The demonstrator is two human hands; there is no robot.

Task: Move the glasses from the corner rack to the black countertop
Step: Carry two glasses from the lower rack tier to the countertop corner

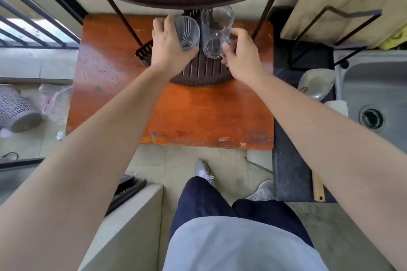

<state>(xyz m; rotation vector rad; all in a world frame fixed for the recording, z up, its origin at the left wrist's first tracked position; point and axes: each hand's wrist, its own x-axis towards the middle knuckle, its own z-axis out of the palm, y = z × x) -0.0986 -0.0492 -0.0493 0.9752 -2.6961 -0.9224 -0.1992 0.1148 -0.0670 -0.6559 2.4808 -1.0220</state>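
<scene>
Head view: left hand clasps the ribbed glass, right hand pinches the mug's handle on the rack; next, lift both clear toward the black worktop.

Two clear glasses sit side by side, nearly touching, over the lower slatted shelf of the brown corner rack. The ribbed tumbler is on the left, gripped around its side. The handled glass mug, on the right, is held at its handle, toward the black countertop
</scene>
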